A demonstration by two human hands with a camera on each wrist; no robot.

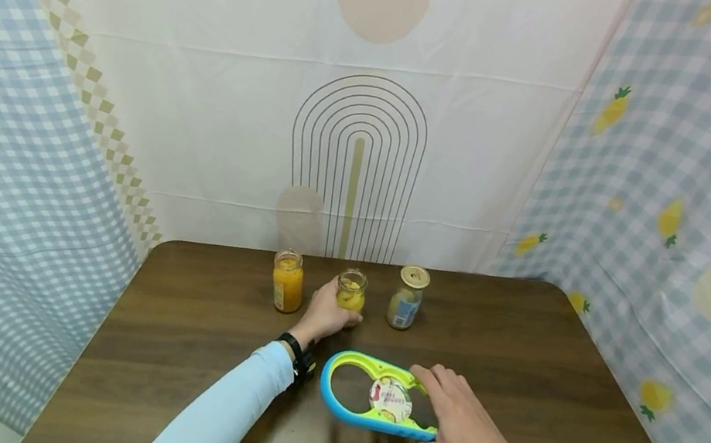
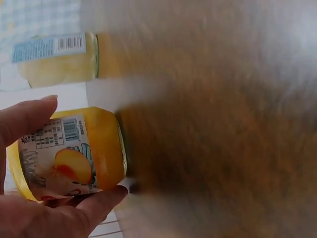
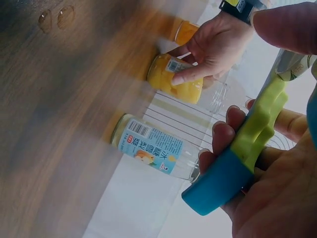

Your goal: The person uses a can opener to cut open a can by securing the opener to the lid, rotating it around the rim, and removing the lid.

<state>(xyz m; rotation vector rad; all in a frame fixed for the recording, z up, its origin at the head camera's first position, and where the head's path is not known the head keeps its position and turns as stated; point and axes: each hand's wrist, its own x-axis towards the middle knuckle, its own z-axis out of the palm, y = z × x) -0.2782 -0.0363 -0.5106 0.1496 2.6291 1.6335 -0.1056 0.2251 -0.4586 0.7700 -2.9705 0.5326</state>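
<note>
Right hand: grip curled round lime-and-blue plastic opener, wide loop seemingly left free.
Left hand: grip closed round glass jar of yellow fruit, apparently steadied upright on brown wood-grain table.

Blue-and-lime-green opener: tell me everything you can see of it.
The long, rounded blue-and-lime-green opener looks plastic: blue outer edge, lime inner rim with wavy bumps, and a round, white printed sticker near its middle. A large opening fills one end; another, beyond the sticker, is partly hidden. The right-hand grip holds the other end with curled fingers, clear of the brown wood-look table; nothing else touches it.
</note>
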